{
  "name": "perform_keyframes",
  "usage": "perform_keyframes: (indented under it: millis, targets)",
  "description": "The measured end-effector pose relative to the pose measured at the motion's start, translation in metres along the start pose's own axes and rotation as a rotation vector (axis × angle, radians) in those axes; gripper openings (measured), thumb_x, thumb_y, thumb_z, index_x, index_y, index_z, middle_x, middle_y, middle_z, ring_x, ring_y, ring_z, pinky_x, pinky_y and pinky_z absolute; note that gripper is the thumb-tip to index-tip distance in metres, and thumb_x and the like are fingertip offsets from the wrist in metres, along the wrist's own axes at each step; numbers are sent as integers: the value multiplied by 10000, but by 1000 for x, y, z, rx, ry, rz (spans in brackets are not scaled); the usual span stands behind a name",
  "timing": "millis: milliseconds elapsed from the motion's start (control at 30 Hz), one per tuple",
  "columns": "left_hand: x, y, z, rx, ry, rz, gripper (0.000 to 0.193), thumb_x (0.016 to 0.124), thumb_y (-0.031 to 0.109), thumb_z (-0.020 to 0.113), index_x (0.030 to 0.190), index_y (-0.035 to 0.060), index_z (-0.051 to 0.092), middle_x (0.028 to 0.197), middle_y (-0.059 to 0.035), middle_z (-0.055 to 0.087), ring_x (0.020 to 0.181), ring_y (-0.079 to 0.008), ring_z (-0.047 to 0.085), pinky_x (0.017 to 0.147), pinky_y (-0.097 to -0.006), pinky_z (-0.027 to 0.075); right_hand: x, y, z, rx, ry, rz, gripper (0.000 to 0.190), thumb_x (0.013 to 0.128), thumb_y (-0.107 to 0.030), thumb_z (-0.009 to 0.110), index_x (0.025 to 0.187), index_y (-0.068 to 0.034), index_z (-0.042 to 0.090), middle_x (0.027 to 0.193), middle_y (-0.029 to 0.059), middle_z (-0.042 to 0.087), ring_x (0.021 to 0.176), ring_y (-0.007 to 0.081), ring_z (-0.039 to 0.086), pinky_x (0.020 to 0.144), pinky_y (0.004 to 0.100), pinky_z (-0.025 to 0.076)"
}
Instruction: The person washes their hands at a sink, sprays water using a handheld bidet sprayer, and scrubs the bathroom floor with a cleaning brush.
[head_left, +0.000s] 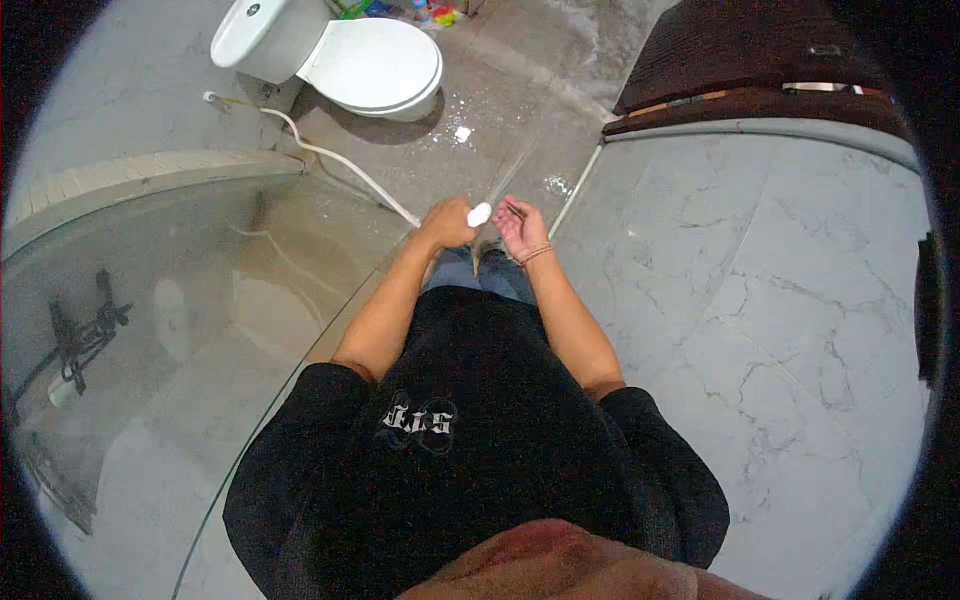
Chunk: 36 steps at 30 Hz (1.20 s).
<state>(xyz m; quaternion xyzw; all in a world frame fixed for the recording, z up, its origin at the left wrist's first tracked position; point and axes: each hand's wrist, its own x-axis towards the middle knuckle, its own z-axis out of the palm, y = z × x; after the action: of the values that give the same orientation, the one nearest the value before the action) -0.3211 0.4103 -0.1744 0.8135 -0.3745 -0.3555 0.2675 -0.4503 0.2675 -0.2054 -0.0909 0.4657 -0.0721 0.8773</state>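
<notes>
A white handheld bidet sprayer (479, 214) sits in my left hand (448, 223), which is closed around it. Its white hose (341, 160) runs from my left hand up to a fitting on the wall by the toilet. Just right of the sprayer head is my right hand (522, 229), palm partly up, fingers loosely curled and apart, holding nothing that shows. A bracelet circles the right wrist. Both hands are in front of my thighs, over the wet tiled floor (487, 135). Thin streaks run from near the sprayer across the floor.
A white toilet (375, 64) with its lid down stands at the upper left. Colourful items (442, 15) lie behind it. A glass panel (247, 300) is on my left, a marbled tile wall (750, 300) on my right. A dark brown door (735, 60) is at the upper right.
</notes>
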Motion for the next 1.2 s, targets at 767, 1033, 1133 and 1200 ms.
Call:
perform_keyframes:
  millis: [767, 1033, 1133, 1200]
  targets:
    - [-5, 31, -22, -153, 371, 83, 306, 720, 273, 733, 626, 10, 610, 609, -211, 587, 578, -393, 609, 528, -453, 450, 12, -6, 3, 34, 68, -21, 159, 860, -124, 612, 978, -20, 594, 877, 101, 600, 773, 214, 586, 724, 388, 556]
    - [2, 45, -47, -143, 332, 177, 311, 731, 264, 738, 617, 6, 606, 587, -205, 583, 552, -376, 609, 515, -435, 448, 15, -13, 17, -5, 40, -38, 178, 860, -143, 615, 988, -19, 605, 876, 101, 608, 764, 222, 594, 737, 394, 552]
    - [8, 44, -57, -128, 233, 221, 298, 715, 244, 736, 617, -3, 602, 584, -208, 580, 551, -372, 611, 521, -432, 448, 14, -17, 18, 19, 14, -35, 190, 868, -146, 596, 1004, -14, 610, 877, 102, 608, 766, 225, 594, 740, 397, 555]
    - [13, 45, -60, -114, 196, 201, 278, 700, 240, 726, 624, -1, 613, 600, -218, 586, 577, -388, 615, 542, -442, 459, 13, -20, 18, 28, 31, -32, 196, 873, -147, 585, 1012, -12, 611, 876, 104, 612, 766, 226, 596, 744, 397, 555]
